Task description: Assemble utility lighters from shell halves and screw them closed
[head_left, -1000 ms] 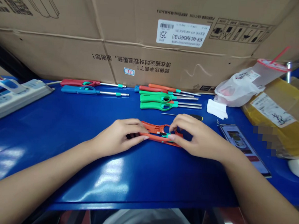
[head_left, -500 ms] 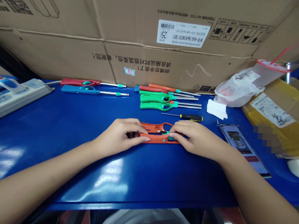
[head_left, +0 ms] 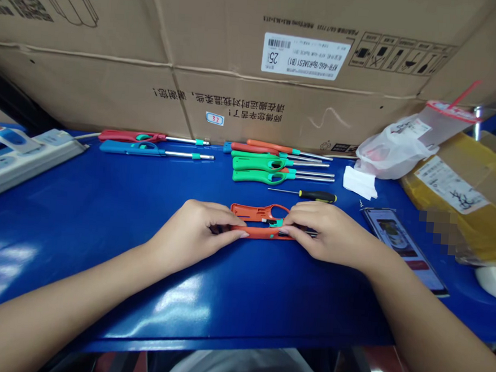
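Two orange lighter housing halves lie side by side at the middle of the blue table. The nearer orange housing half point(head_left: 258, 232) is tilted on edge, with a metal tube partly showing at its right end. My left hand point(head_left: 203, 225) pinches its left end between thumb and fingers. My right hand point(head_left: 321, 228) is closed around its right end, hiding part of the tube. Just behind, the other orange housing half point(head_left: 246, 211) lies with its inner side up and its trigger loop to the right. Green and black inner parts point(head_left: 274, 223) show between the halves.
Several long-necked lighters point(head_left: 258, 164) lie along the carton point(head_left: 172, 107). A screwdriver point(head_left: 317, 196) lies behind my right hand. A phone point(head_left: 405, 248), white paper point(head_left: 360, 181) and a bagged cup point(head_left: 397, 145) are on the right; a power strip point(head_left: 29, 159) is on the left.
The nearer housing half has tipped slightly, and the metal tube now shows beyond my right fingers. The rear half sits a little further left and is less covered by my left hand.
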`<move>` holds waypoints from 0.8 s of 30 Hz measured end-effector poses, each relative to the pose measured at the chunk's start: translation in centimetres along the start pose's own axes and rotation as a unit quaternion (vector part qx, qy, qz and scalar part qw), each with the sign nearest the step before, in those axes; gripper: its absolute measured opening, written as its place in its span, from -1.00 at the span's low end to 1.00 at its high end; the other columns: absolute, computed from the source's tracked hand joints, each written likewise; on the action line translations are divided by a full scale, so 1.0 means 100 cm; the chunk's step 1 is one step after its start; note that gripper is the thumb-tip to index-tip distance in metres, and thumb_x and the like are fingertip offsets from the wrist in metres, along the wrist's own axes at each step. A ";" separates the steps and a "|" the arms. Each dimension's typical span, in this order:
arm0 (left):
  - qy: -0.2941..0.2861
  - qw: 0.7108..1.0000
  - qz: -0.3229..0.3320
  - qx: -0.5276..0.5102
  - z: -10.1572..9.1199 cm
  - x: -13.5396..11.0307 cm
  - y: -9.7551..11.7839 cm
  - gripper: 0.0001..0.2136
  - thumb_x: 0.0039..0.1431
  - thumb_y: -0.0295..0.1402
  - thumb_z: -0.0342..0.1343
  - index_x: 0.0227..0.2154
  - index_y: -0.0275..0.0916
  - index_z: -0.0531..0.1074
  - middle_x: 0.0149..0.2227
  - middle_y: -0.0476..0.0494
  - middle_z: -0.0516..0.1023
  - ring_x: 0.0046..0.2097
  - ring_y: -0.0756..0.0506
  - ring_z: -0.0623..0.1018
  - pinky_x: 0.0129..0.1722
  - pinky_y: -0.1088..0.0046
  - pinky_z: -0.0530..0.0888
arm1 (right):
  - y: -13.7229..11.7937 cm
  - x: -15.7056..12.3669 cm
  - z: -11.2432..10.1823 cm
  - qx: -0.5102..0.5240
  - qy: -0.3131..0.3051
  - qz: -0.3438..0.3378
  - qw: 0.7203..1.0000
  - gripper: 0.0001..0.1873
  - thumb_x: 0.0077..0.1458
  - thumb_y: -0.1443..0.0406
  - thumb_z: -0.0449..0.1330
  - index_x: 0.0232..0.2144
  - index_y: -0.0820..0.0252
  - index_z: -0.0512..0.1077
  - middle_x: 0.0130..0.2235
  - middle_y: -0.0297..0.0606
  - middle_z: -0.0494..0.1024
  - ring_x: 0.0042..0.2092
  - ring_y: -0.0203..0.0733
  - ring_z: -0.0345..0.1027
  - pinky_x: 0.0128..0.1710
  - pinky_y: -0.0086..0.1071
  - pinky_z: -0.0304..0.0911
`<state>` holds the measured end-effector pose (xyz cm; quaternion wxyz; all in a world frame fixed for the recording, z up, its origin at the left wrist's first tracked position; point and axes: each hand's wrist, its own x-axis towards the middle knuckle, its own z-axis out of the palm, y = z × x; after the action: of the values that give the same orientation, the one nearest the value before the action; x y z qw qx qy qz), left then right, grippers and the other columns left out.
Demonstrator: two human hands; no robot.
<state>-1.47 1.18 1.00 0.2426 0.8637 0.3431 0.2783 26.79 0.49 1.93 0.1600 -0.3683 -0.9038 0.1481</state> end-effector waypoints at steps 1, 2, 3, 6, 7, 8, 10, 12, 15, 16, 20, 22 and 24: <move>-0.001 1.000 0.004 0.004 0.000 -0.001 0.000 -0.89 0.28 -0.35 0.27 -0.23 -0.20 0.69 -0.28 -0.05 0.71 -0.30 -0.04 0.66 -0.30 0.50 0.52 | 0.000 0.000 0.000 0.002 0.002 -0.003 1.000 -0.71 0.40 0.26 0.09 -0.30 0.22 0.56 -0.35 -0.22 0.57 -0.30 -0.19 0.40 -0.27 -0.32 0.21; -0.004 1.000 0.007 0.007 0.000 -0.002 0.000 -0.89 0.29 -0.36 0.26 -0.22 -0.19 0.69 -0.26 -0.05 0.72 -0.29 -0.04 0.67 -0.28 0.50 0.53 | 0.000 -0.001 -0.001 0.006 0.001 -0.006 1.000 -0.72 0.39 0.26 0.10 -0.31 0.22 0.55 -0.36 -0.23 0.56 -0.31 -0.20 0.38 -0.28 -0.32 0.20; -0.009 1.000 0.011 0.010 0.000 -0.002 0.000 -0.89 0.29 -0.36 0.26 -0.21 -0.18 0.68 -0.24 -0.04 0.72 -0.26 -0.04 0.68 -0.25 0.49 0.54 | -0.001 -0.001 -0.001 0.011 -0.002 -0.009 1.000 -0.73 0.38 0.26 0.11 -0.33 0.21 0.55 -0.37 -0.24 0.54 -0.32 -0.21 0.37 -0.29 -0.32 0.20; -0.029 0.999 0.030 0.027 0.002 -0.004 -0.002 -0.89 0.29 -0.36 0.25 -0.21 -0.18 0.67 -0.17 -0.04 0.72 -0.16 -0.08 0.68 -0.13 0.43 0.55 | -0.003 -0.002 -0.004 0.025 -0.034 -0.016 0.999 -0.76 0.34 0.25 0.18 -0.38 0.20 0.52 -0.39 -0.27 0.52 -0.33 -0.22 0.36 -0.30 -0.33 0.20; -0.037 0.998 0.035 0.034 0.002 -0.005 -0.002 -0.90 0.28 -0.35 0.26 -0.22 -0.19 0.66 -0.17 -0.05 0.72 -0.15 -0.10 0.68 -0.11 0.41 0.56 | -0.003 -0.003 -0.005 0.031 -0.044 -0.015 0.998 -0.77 0.32 0.23 0.21 -0.38 0.19 0.51 -0.39 -0.28 0.52 -0.32 -0.22 0.37 -0.30 -0.33 0.21; -0.044 0.997 0.038 0.040 0.003 -0.005 -0.002 -0.90 0.28 -0.33 0.26 -0.23 -0.19 0.66 -0.19 -0.05 0.71 -0.17 -0.10 0.68 -0.12 0.39 0.56 | -0.003 -0.003 -0.006 0.038 -0.049 -0.012 0.998 -0.79 0.30 0.21 0.24 -0.37 0.18 0.51 -0.37 -0.28 0.53 -0.31 -0.23 0.38 -0.29 -0.34 0.22; -0.048 0.997 0.040 0.043 0.003 -0.005 -0.001 -0.89 0.29 -0.31 0.25 -0.25 -0.19 0.65 -0.25 -0.04 0.70 -0.21 -0.10 0.66 -0.16 0.38 0.55 | -0.002 -0.003 -0.006 0.046 -0.031 0.006 0.998 -0.83 0.30 0.21 0.24 -0.33 0.16 0.51 -0.29 -0.28 0.56 -0.26 -0.22 0.42 -0.25 -0.34 0.26; -0.027 0.998 0.044 0.045 0.003 -0.003 -0.003 -0.87 0.32 -0.31 0.21 -0.24 -0.20 0.63 -0.26 -0.05 0.69 -0.23 -0.09 0.63 -0.18 0.38 0.54 | 0.002 -0.002 -0.006 0.026 0.020 0.047 0.998 -0.88 0.31 0.25 0.20 -0.26 0.14 0.52 -0.20 -0.27 0.58 -0.16 -0.19 0.45 -0.16 -0.32 0.30; 0.021 0.995 0.049 0.087 0.001 0.000 -0.012 -0.83 0.37 -0.35 0.14 -0.14 -0.23 0.62 -0.18 -0.14 0.66 -0.14 -0.13 0.59 -0.10 0.31 0.52 | 0.012 -0.002 -0.002 -0.049 0.070 0.125 0.988 -0.88 0.31 0.29 0.16 -0.16 0.12 0.50 -0.12 -0.24 0.56 -0.09 -0.11 0.45 -0.09 -0.24 0.32; 0.025 0.993 0.048 0.109 0.001 0.002 -0.017 -0.79 0.38 -0.37 0.10 -0.06 -0.24 0.60 -0.11 -0.18 0.64 -0.09 -0.16 0.57 -0.07 0.27 0.52 | 0.016 -0.003 -0.001 -0.066 0.066 0.145 0.985 -0.86 0.31 0.30 0.15 -0.14 0.12 0.50 -0.10 -0.23 0.54 -0.09 -0.09 0.46 -0.09 -0.22 0.33; -0.004 0.988 0.035 0.154 0.001 0.005 -0.037 -0.68 0.42 -0.39 0.00 0.11 -0.15 0.54 0.14 -0.26 0.53 0.12 -0.26 0.49 0.11 0.06 0.46 | 0.023 -0.002 0.004 -0.058 0.028 0.181 0.981 -0.82 0.31 0.28 0.16 -0.06 0.06 0.50 -0.03 -0.22 0.51 -0.13 -0.11 0.46 -0.12 -0.23 0.35; -0.018 0.988 0.034 0.148 0.002 0.007 -0.044 -0.70 0.43 -0.36 0.01 0.10 -0.13 0.54 0.15 -0.24 0.53 0.12 -0.26 0.49 0.11 0.03 0.45 | 0.023 0.000 0.006 -0.039 0.028 0.185 0.982 -0.81 0.31 0.25 0.19 -0.05 0.05 0.49 -0.04 -0.22 0.52 -0.15 -0.12 0.46 -0.16 -0.25 0.35; -0.021 0.990 0.043 0.130 0.003 0.008 -0.048 -0.75 0.43 -0.33 0.05 0.04 -0.15 0.56 0.11 -0.22 0.57 0.09 -0.24 0.52 0.10 0.07 0.47 | 0.022 0.002 0.008 -0.025 0.033 0.191 0.981 -0.81 0.30 0.24 0.21 -0.06 0.09 0.49 -0.08 -0.21 0.55 -0.17 -0.13 0.46 -0.20 -0.27 0.34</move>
<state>-2.96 4.82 -1.85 0.1228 0.9076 0.3336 0.2233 27.70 1.98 0.45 0.1493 -0.5427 -0.8144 0.1412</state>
